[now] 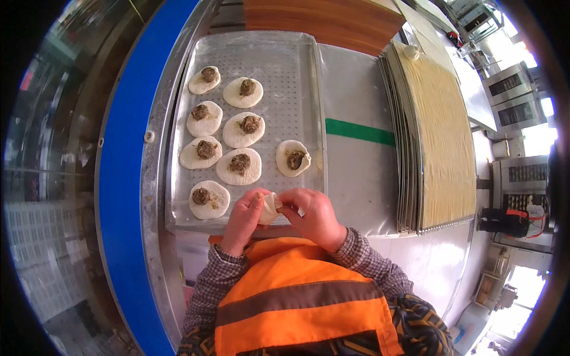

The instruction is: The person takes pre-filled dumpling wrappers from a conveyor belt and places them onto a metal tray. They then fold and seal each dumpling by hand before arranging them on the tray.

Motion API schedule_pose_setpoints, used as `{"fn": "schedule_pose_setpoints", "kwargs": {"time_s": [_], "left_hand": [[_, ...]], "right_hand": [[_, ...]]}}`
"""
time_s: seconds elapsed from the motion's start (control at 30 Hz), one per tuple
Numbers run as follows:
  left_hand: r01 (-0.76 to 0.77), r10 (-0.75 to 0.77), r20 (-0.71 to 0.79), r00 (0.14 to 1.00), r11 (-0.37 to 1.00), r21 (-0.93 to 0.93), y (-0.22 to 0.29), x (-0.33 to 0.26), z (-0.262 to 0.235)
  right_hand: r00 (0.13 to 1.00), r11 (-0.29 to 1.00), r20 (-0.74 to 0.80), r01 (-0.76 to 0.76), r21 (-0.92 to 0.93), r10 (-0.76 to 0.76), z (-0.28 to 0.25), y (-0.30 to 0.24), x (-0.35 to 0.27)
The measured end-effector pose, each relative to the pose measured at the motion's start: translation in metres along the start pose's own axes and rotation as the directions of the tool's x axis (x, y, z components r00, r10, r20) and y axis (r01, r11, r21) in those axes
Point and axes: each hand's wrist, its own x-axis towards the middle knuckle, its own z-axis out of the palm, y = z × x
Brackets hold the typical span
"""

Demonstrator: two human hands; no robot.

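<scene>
Over the near edge of a perforated metal tray point(285, 77), my left hand point(242, 219) and my right hand point(312, 216) hold one piece of dough point(270, 209) between them. My left fingers cup its left side, thumb up. The right fingertips pinch its gathered edge; any filling inside is hidden. On the tray's left half lie several flat dough rounds, each topped with a ball of brown filling point(240, 163). The nearest of these dough rounds point(218, 207) is left of my left hand. A single dough round point(286, 148) with filling, one edge folded up, sits beyond my right hand.
Right of the tray is a metal table point(359, 172) with a green stripe point(359, 131). Further right stands a stack of trays point(442, 142) under a yellowish sheet, a small dough piece point(411, 52) on top. A wooden board point(320, 21) lies behind; a blue strip point(127, 148) runs left.
</scene>
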Motion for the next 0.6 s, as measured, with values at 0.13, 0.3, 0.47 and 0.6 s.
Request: {"fn": "schedule_pose_setpoints", "kwargs": {"time_s": [0.13,0.3,0.47,0.6], "left_hand": [[-0.168,0.164,0.041,0.986,0.979,0.116,0.0,0.004,-0.002],[-0.258,0.26,0.03,0.965,0.922,0.287,0.002,0.004,0.001],[0.077,-0.075,0.15,0.986,0.997,-0.003,0.011,0.005,-0.005],[-0.154,0.154,-0.011,0.988,0.978,-0.141,0.016,-0.002,0.007]], "right_hand": [[0.861,0.819,0.174,-0.508,0.268,0.477,0.0,-0.004,-0.001],[0.998,0.999,0.061,-0.033,-0.023,0.034,0.0,-0.003,-0.002],[0.997,0.997,0.004,-0.081,0.006,0.081,0.003,-0.007,-0.004],[0.981,0.982,0.063,-0.184,0.037,0.181,0.002,-0.007,-0.003]]}}
